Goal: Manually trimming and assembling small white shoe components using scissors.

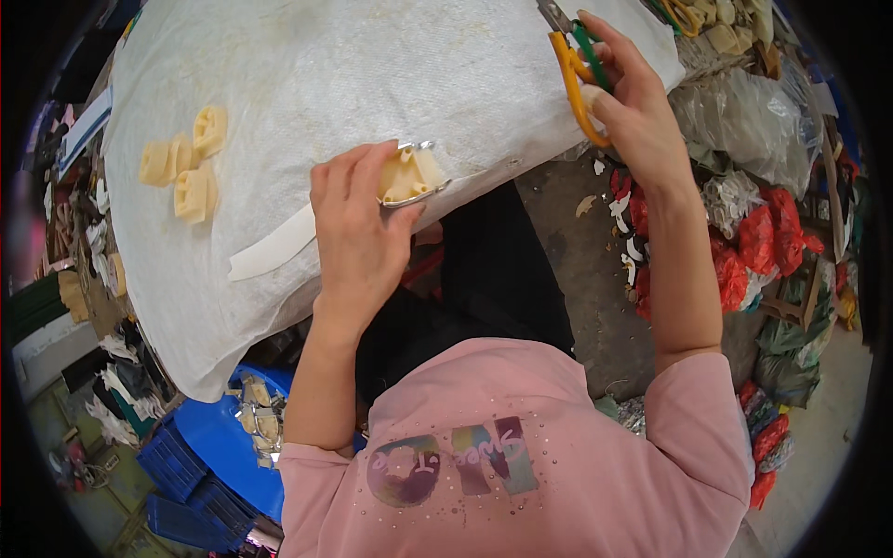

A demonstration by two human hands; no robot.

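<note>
Over on the left we've got three cream plastic moulded pieces [184,164] sitting loose on the big white woven sack [353,65], with a flat white strip [273,244] just below them. Our left hand [358,223] is closed around another cream plastic piece with a shiny metal rim [412,175], fingers curled over it, near the sack's lower edge. Its long axis looks tilted, running lower-left to upper-right, open ribs facing up. Our right hand [631,98] grips the orange-handled scissors [579,65], fingers through the loops, blades pointing up-left. Our guess is that metal rim could nick a thumb if the piece twists.
</note>
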